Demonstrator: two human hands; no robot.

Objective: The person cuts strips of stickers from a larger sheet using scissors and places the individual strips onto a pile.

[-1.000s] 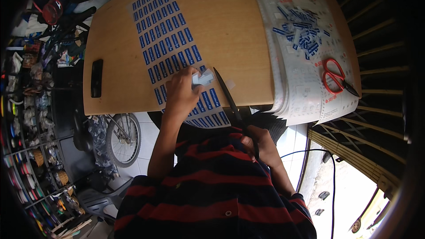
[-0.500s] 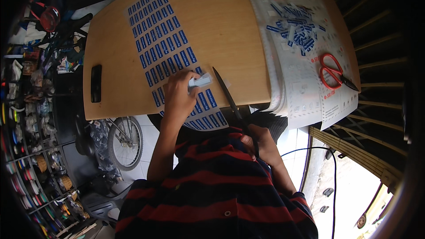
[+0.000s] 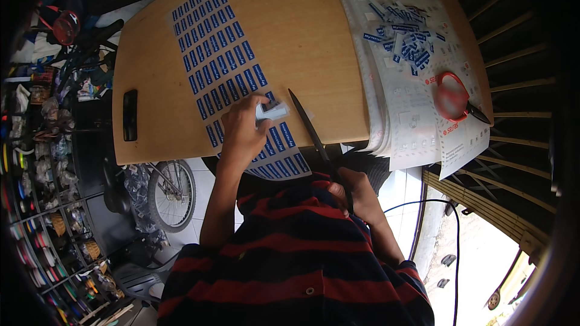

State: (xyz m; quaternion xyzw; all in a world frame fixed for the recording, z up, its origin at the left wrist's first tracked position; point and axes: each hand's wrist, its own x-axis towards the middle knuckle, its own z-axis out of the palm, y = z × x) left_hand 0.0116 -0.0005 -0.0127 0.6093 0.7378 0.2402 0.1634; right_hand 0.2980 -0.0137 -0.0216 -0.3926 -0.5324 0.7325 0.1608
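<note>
Over a long sheet of small blue labels, my left hand pinches a small white folded piece between thumb and fingers. A clear film edge shows beside that piece. At the table's front edge, my right hand is wrapped round a long dark knife-like blade. Its tip points away from me, just right of the white piece and apart from it. The handle is mostly hidden by my right fingers. The near end of the sheet hangs over the table edge.
On white printed packaging sheets at the right lie a pile of cut blue labels and red-handled scissors. A black phone rests near the left edge of the wooden table. A bicycle wheel stands below.
The white piece in my left hand has tilted slightly and spread a little. My right hand and the dark blade have hardly moved.
</note>
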